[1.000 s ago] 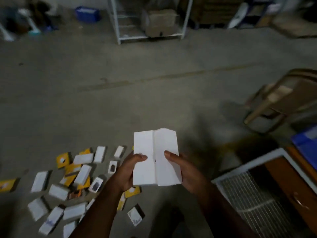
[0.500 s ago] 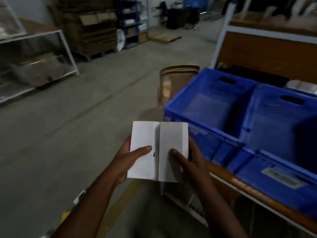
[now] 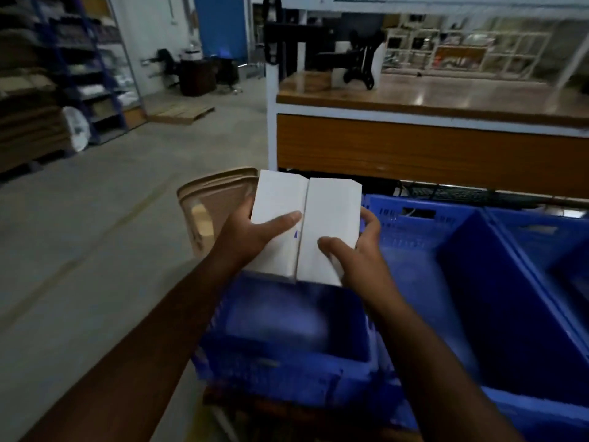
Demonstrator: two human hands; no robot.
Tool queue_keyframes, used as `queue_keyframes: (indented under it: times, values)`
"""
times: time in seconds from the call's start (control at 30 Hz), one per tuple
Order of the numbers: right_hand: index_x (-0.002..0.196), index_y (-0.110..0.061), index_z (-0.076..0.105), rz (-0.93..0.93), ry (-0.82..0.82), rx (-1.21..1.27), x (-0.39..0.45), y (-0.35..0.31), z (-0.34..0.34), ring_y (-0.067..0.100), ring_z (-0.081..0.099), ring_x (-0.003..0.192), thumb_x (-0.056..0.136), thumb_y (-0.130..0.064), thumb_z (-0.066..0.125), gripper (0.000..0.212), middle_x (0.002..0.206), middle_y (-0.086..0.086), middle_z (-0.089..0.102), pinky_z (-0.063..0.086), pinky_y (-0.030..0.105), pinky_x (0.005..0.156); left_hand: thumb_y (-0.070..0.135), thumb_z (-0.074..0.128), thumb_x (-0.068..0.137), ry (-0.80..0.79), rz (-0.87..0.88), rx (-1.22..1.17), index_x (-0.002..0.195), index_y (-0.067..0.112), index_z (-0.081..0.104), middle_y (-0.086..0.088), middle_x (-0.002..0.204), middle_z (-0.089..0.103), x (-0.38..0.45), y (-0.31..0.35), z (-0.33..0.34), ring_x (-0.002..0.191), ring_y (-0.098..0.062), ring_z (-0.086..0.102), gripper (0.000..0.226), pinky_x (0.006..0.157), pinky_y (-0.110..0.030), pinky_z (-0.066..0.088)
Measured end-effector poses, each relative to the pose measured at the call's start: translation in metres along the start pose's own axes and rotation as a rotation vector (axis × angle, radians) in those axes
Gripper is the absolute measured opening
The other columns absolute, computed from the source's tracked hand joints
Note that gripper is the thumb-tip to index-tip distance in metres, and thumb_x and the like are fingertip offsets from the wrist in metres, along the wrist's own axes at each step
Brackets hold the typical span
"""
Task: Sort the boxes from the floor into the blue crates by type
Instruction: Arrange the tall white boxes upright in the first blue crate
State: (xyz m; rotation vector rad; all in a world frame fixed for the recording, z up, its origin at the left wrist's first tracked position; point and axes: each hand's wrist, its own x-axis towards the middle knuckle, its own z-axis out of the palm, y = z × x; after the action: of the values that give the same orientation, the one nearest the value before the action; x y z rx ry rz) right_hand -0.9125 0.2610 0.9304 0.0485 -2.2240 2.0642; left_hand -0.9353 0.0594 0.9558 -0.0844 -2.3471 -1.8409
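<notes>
Two white boxes (image 3: pixel 306 228) held side by side, long edges touching, above the near crate (image 3: pixel 287 339). Left hand (image 3: pixel 251 237) grips the left box, thumb flat across its face, fingers hidden beneath. Right hand (image 3: pixel 353 253) grips the right box, thumb on the face, fingers curled round the outer edge. The boxes are flat, rectangular, smooth matt card with crisp corners; judged light and stiff, somewhat slick, and liable to dent at the corners. A hold across the short width, thumb above and fingers below, suits them; held as a pair they could slide apart at the seam. The near crate is moulded blue plastic with perforated walls; its inside is blurred. A deeper blue crate (image 3: pixel 510 314) stands just right of it. Beyond the crates rises a wood-faced worktop (image 3: pixel 430 100) on a white frame. A tan plastic chair (image 3: pixel 213 212) stands left of the crates on the grey concrete floor (image 3: pixel 95 218).
</notes>
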Motion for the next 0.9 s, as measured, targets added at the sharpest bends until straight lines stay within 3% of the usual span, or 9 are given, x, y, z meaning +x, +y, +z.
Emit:
queue_keyframes:
  times: [0.1, 0.2, 0.27, 0.33, 0.47, 0.63, 0.73, 0.83, 0.9]
  values:
    - [0.145, -0.030, 0.037, 0.111, 0.045, 0.048, 0.059, 0.030, 0.025, 0.016, 0.065, 0.112, 0.088, -0.019, 0.073, 0.068, 0.132, -0.002, 0.062, 0.055, 0.030, 0.083, 0.052, 0.080, 0.078, -0.074, -0.091, 0.060, 0.121, 0.031, 0.064, 0.012, 0.114, 0.071, 0.075, -0.046, -0.002, 0.105, -0.009, 0.067, 0.051, 0.095, -0.034, 0.053]
    - [0.136, -0.026, 0.047, 0.267, 0.070, 0.047, 0.095, 0.067, 0.043, 0.018, 0.067, 0.108, 0.090, -0.019, 0.071, 0.052, 0.126, 0.001, 0.066, 0.058, 0.033, 0.078, 0.062, 0.079, 0.072, -0.142, -0.220, 0.107, 0.137, 0.028, 0.050, 0.010, 0.127, 0.062, 0.126, -0.092, 0.009, 0.112, -0.016, 0.063, 0.079, 0.101, -0.041, 0.051]
    - [0.132, -0.024, 0.049, 0.405, 0.111, 0.067, 0.110, 0.086, 0.051, 0.021, 0.067, 0.102, 0.092, -0.023, 0.070, 0.045, 0.122, 0.003, 0.067, 0.057, 0.031, 0.065, 0.045, 0.067, 0.092, -0.177, -0.264, 0.199, 0.145, 0.023, 0.042, 0.007, 0.129, 0.054, 0.146, -0.118, 0.021, 0.118, -0.022, 0.057, 0.062, 0.105, -0.043, 0.047]
    - [0.128, -0.022, 0.053, 0.514, 0.166, 0.079, 0.124, 0.110, 0.055, 0.024, 0.068, 0.098, 0.093, -0.025, 0.070, 0.039, 0.118, 0.006, 0.068, 0.058, 0.033, 0.060, 0.036, 0.056, 0.100, -0.216, -0.279, 0.277, 0.142, 0.017, 0.049, -0.002, 0.136, 0.058, 0.159, -0.143, 0.034, 0.122, -0.029, 0.057, 0.046, 0.107, -0.045, 0.045]
    - [0.130, -0.014, 0.059, 0.517, 0.304, 0.085, 0.147, 0.148, 0.057, 0.034, 0.069, 0.106, 0.088, -0.019, 0.078, 0.047, 0.121, 0.013, 0.069, 0.060, 0.050, 0.085, 0.027, 0.051, 0.104, -0.181, -0.262, 0.351, 0.147, 0.008, 0.042, -0.013, 0.147, 0.048, 0.170, -0.172, 0.060, 0.135, -0.034, 0.045, 0.047, 0.114, -0.042, 0.034]
    - [0.137, -0.014, 0.055, 0.510, 0.286, 0.075, 0.170, 0.204, 0.074, 0.030, 0.068, 0.110, 0.087, -0.026, 0.079, 0.057, 0.126, 0.011, 0.068, 0.057, 0.048, 0.096, 0.019, 0.047, 0.105, -0.118, -0.192, 0.458, 0.157, 0.009, 0.021, -0.017, 0.162, 0.023, 0.172, -0.191, 0.077, 0.148, -0.035, 0.024, 0.059, 0.119, -0.042, 0.015]
    - [0.126, -0.019, 0.058, 0.470, 0.216, 0.014, 0.173, 0.221, 0.080, 0.025, 0.068, 0.106, 0.093, -0.028, 0.072, 0.037, 0.123, 0.007, 0.069, 0.056, 0.042, 0.094, 0.021, 0.047, 0.105, -0.089, -0.185, 0.484, 0.159, 0.014, 0.015, -0.013, 0.164, 0.020, 0.176, -0.213, 0.074, 0.151, -0.032, 0.018, 0.064, 0.123, -0.044, 0.008]
    - [0.145, -0.027, 0.044, 0.474, 0.161, -0.119, 0.171, 0.224, 0.084, 0.022, 0.063, 0.113, 0.098, -0.047, 0.059, 0.054, 0.134, 0.004, 0.062, 0.051, 0.038, 0.098, 0.028, 0.046, 0.105, -0.020, -0.261, 0.480, 0.160, 0.026, 0.014, -0.001, 0.165, 0.017, 0.174, -0.219, 0.076, 0.151, -0.024, 0.015, 0.064, 0.121, -0.040, 0.006]
    - [0.155, -0.032, 0.029, 0.436, 0.137, -0.400, 0.170, 0.223, 0.087, 0.026, 0.055, 0.124, 0.099, -0.059, 0.045, 0.065, 0.146, 0.007, 0.051, 0.046, 0.044, 0.106, 0.028, 0.047, 0.105, 0.017, -0.271, 0.502, 0.159, 0.024, 0.019, -0.001, 0.164, 0.019, 0.178, -0.220, 0.075, 0.151, -0.024, 0.018, 0.062, 0.121, -0.038, 0.008]
